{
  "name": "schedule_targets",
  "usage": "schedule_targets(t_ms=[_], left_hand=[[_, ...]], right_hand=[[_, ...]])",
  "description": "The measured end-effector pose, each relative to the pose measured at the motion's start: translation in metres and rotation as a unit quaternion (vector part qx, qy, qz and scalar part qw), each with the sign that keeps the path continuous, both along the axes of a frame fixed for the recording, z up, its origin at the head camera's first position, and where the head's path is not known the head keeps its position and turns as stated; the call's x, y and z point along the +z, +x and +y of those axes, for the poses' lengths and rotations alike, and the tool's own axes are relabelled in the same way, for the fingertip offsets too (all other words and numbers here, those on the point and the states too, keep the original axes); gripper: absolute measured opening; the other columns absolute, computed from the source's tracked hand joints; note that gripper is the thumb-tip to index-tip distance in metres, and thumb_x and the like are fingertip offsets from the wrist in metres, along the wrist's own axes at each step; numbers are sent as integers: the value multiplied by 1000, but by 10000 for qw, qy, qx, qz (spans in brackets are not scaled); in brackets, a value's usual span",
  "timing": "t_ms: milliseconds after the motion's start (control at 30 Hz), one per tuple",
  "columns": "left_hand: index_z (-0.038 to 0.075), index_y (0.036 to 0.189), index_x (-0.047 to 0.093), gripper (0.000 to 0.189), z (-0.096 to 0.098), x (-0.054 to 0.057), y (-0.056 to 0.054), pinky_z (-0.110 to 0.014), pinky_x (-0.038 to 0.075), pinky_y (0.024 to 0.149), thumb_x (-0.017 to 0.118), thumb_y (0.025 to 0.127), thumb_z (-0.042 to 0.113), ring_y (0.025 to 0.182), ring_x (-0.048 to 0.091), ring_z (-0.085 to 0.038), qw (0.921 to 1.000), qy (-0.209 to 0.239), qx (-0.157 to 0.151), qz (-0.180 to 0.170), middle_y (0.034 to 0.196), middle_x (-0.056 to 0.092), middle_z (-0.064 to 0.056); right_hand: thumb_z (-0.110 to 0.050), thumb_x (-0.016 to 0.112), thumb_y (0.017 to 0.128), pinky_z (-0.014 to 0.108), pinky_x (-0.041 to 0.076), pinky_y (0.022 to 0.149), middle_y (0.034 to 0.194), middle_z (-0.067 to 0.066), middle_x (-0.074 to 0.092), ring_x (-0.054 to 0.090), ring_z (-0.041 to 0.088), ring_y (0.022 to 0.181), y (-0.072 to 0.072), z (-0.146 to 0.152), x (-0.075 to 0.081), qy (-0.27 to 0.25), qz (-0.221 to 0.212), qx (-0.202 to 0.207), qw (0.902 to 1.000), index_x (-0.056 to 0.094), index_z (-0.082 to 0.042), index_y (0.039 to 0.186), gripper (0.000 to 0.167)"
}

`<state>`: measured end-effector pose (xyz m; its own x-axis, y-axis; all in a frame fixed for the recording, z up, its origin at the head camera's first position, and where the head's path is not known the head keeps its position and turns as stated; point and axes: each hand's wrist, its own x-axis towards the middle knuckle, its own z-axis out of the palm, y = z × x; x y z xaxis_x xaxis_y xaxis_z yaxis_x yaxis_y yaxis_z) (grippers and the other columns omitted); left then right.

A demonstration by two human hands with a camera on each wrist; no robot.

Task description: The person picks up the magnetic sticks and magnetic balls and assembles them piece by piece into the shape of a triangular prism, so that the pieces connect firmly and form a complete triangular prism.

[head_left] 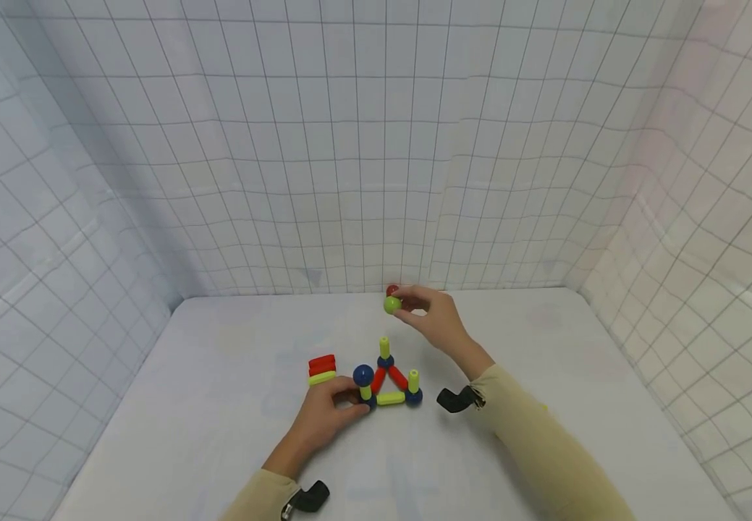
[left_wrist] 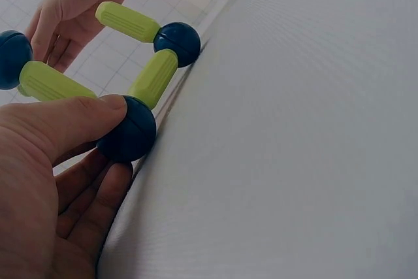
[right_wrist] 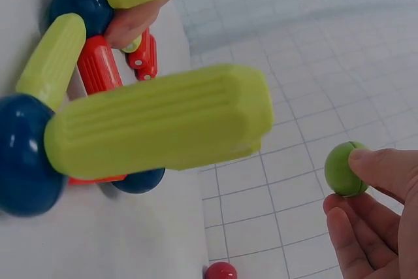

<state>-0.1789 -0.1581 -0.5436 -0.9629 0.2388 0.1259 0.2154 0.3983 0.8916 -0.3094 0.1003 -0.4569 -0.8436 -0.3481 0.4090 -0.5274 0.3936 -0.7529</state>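
Observation:
A triangular frame of magnetic-style rods and balls lies on the table, with a yellow-green rod (head_left: pixel 391 399) along its near side and red rods (head_left: pixel 398 378) on the other two. At each corner is a blue ball with an upright yellow-green rod; a second blue ball (head_left: pixel 363 375) tops the left upright. My left hand (head_left: pixel 322 414) pinches the left corner's blue ball (left_wrist: pixel 130 134) between thumb and fingers. Beyond the frame, my right hand (head_left: pixel 441 322) holds a green ball (right_wrist: pixel 345 168) in its fingertips, raised above the table.
Two red rods and one yellow-green rod (head_left: pixel 322 378) lie side by side just beyond my left hand. A red ball (right_wrist: pixel 221 271) sits at the back, partly behind my right hand in the head view. Grid-patterned cloth walls (head_left: pixel 376 181) enclose the white table (head_left: pixel 219 420) at the back and sides.

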Motion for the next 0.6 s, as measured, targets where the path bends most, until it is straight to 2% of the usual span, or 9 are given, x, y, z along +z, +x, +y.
schedule_targets(t_ms=[233, 467, 600], left_hand=[[14, 117, 81, 25, 0, 0, 1, -30, 59, 94, 88, 92, 12, 95, 73, -14, 9999, 87, -55, 35, 107, 75, 5], [13, 116, 81, 25, 0, -1, 0, -30, 59, 94, 89, 92, 12, 95, 72, -15, 9999, 107, -44, 48, 107, 75, 5], [13, 117, 81, 26, 0, -2, 0, -30, 60, 94, 89, 92, 11, 95, 73, -15, 9999, 113, -37, 89, 107, 75, 5]], right_hand=[[-11, 84, 98, 47, 60, 100, 115, -4, 76, 71, 14, 100, 18, -1, -3, 1, 33, 185, 9998, 77, -12, 129, 32], [-6, 83, 97, 57, 60, 95, 116, -3, 76, 71, 14, 99, 25, -6, -9, -38, 104, 412, 9991, 76, -11, 127, 31], [-8, 83, 97, 56, 60, 96, 117, -4, 76, 71, 14, 100, 28, -8, -13, 50, 36, 425, 9991, 77, -13, 127, 31]])
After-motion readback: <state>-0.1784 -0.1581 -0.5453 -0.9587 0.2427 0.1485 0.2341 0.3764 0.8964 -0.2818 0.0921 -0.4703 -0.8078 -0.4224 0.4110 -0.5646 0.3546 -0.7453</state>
